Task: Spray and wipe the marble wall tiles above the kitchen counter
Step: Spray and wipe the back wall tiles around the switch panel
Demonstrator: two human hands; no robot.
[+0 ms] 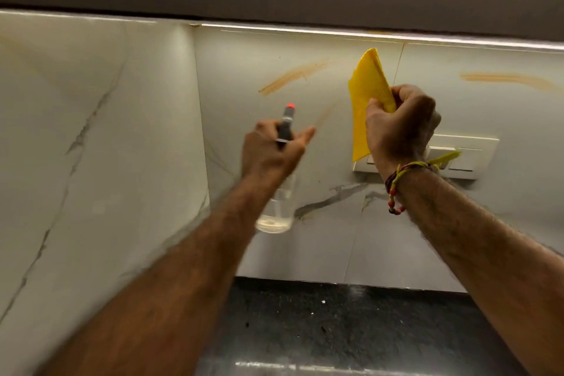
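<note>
Your left hand grips the clear plastic spray bottle; aim at the orange smear left of the white switch plate, while your right hand clutches the yellow cloth.

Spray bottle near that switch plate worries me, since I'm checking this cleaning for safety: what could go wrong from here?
1. The spray bottle in the left hand points at the marble tiles close to the switch plate; mist could wet it.
2. The yellow cloth in the right hand hangs over the plate, so a damp wipe might drag liquid across it.
</note>
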